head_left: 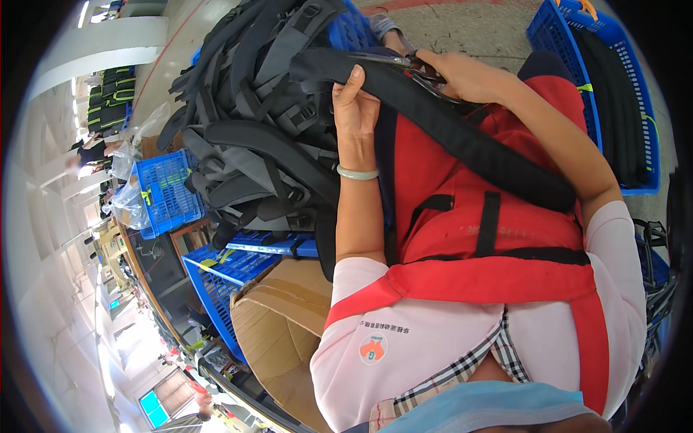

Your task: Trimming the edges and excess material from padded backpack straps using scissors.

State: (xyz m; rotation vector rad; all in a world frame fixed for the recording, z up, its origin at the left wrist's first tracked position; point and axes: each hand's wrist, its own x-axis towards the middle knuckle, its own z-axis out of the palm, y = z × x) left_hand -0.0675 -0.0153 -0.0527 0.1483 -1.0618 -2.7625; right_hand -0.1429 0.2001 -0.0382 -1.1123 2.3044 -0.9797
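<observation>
A long black padded strap (462, 133) lies slantwise across my lap over the red apron. Its narrower, flat end is up at my left hand (355, 101), which grips it with the thumb on top. My right hand (468, 76) is closed around the handles of a pair of scissors (390, 59). The metal blades point left along the strap's upper edge, close to my left hand. Whether they touch the strap I cannot tell. Part of the scissor handles is hidden by my right fingers.
Left of me is a big heap of black and grey padded straps (249, 137) with buckles. A blue crate (642, 101) of black pieces stands at the right. An open cardboard box (278, 325) and more blue crates (170, 191) are at the left. Behind them, people are at work.
</observation>
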